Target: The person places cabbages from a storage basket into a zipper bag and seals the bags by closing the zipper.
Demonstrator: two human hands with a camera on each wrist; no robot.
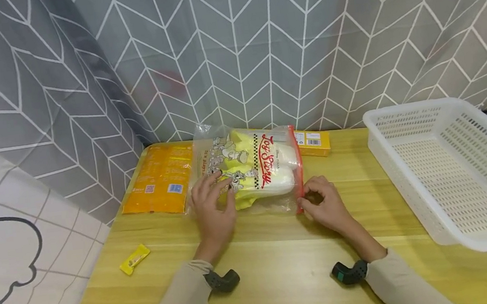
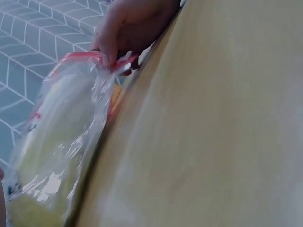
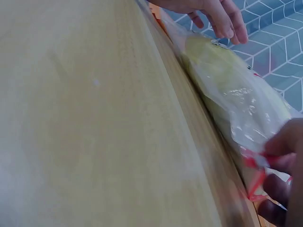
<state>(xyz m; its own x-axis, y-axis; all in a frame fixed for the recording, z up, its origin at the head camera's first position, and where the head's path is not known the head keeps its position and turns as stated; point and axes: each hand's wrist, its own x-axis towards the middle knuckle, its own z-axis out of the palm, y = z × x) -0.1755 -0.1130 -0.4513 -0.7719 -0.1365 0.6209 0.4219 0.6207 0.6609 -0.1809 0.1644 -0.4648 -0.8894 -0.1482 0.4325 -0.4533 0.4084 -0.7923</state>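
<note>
A clear plastic zip bag with a red zip edge and "Toy Story" print lies at the table's back, with white and yellow contents inside. My right hand pinches the near end of its red edge between thumb and finger. In the left wrist view this hand is at the bag's red-edged end. My left hand is at the bag's other end, fingers spread and slightly bent over the plastic. The right wrist view shows the left fingers over the bag's far end.
An orange packet lies left of the bag, and an orange box sits partly behind it. A small yellow wrapped packet is at the front left. A white perforated basket stands on the right. A patterned grey curtain hangs behind the table.
</note>
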